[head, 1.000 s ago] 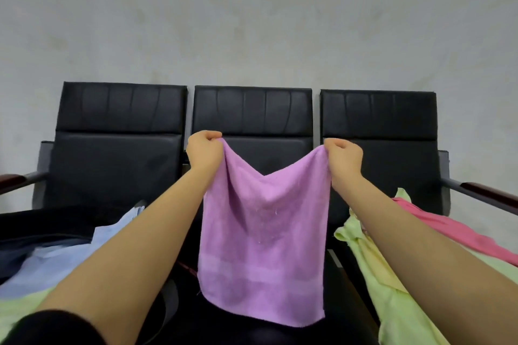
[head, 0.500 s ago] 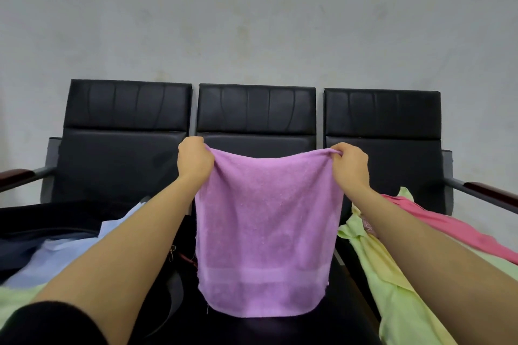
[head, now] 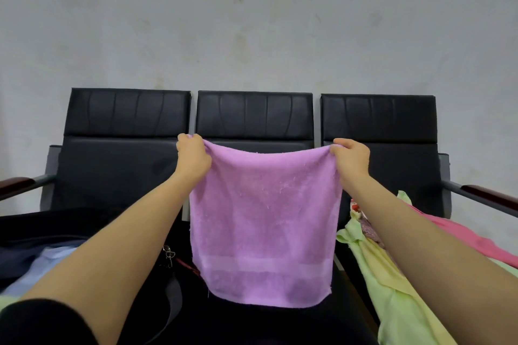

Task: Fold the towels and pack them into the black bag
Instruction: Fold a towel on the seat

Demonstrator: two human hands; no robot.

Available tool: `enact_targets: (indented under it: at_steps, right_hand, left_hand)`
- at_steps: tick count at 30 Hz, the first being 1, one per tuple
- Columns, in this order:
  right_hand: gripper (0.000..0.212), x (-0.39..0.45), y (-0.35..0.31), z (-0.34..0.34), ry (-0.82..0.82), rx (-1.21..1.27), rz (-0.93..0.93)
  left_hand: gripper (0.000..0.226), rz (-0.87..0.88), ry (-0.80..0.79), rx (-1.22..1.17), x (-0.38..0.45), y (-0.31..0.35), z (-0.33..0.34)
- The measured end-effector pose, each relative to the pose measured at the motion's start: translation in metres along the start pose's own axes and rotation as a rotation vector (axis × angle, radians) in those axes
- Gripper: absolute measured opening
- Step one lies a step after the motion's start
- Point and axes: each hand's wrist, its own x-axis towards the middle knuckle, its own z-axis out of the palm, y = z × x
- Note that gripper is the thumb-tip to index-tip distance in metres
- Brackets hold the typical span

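Note:
A purple towel (head: 263, 221) hangs spread out flat in front of the middle black seat. My left hand (head: 192, 158) pinches its top left corner and my right hand (head: 351, 161) pinches its top right corner, both raised at backrest height. The towel's lower edge hangs just above the dark seat. The black bag (head: 36, 230) lies on the left seat, with a pale blue cloth (head: 47, 263) in or on it; my left forearm covers part of it. A strap with a metal clip (head: 168, 255) lies beside the towel.
A row of three black chairs (head: 253, 115) stands against a grey wall. On the right seat lies a pile of light green (head: 392, 297), yellow and pink (head: 476, 241) towels. Armrests (head: 487, 199) stick out at both ends.
My hands have moved apart and pulled the sagging top edge of the purple towel nearly straight, so it now hangs flat and wide.

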Motion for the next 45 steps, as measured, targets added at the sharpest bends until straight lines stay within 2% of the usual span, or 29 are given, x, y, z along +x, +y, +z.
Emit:
enact_targets:
  at_steps: [2, 4, 6, 7, 11, 15, 22, 26, 30, 35, 41, 45]
  right_hand:
    - [0.036, -0.001, -0.001, -0.004, -0.044, -0.139, -0.065]
    - [0.038, -0.001, -0.001, -0.007, -0.052, -0.271, -0.127]
    - [0.025, 0.000, 0.001, -0.008, -0.053, -0.362, -0.189]
    - [0.018, 0.002, 0.001, -0.008, -0.053, -0.415, -0.215]
    - [0.035, 0.011, 0.007, -0.002, -0.044, -0.554, -0.302]
    - [0.019, 0.007, 0.013, 0.002, -0.011, -0.682, -0.355]
    - [0.018, 0.003, 0.024, 0.002, 0.162, -0.939, -0.408]
    - [0.015, 0.007, 0.022, 0.004, 0.184, -0.945, -0.408]
    - [0.010, 0.012, 0.020, 0.005, 0.157, -0.874, -0.451]
    - [0.009, 0.010, 0.026, 0.002, 0.025, -0.751, -0.365]
    - [0.009, 0.011, 0.033, -0.005, 0.014, -0.727, -0.331]
    - [0.008, 0.011, 0.032, -0.005, 0.020, -0.712, -0.323]
  left_hand:
    - [0.018, -0.014, 0.025, -0.026, 0.002, 0.000, -0.004]
    - [0.030, -0.015, 0.062, -0.041, 0.005, 0.003, -0.008]
    - [0.036, -0.017, 0.089, -0.048, 0.007, 0.005, -0.010]
    - [0.037, -0.026, 0.097, -0.044, 0.008, 0.005, -0.010]
    - [0.028, -0.066, 0.114, -0.006, 0.007, 0.004, -0.006]
    - [0.022, -0.083, 0.123, 0.008, 0.002, -0.001, -0.001]
    - [0.024, -0.090, 0.128, 0.120, 0.000, -0.009, 0.004]
    - [0.024, -0.082, 0.165, 0.309, 0.003, -0.007, 0.003]
    - [0.023, -0.046, 0.156, 0.401, 0.007, -0.008, 0.002]
    - [0.017, -0.004, 0.105, 0.371, 0.004, -0.012, 0.007]
    - [0.023, -0.008, 0.090, 0.291, -0.004, -0.018, 0.014]
    - [0.009, -0.023, 0.094, 0.354, -0.006, -0.014, 0.014]
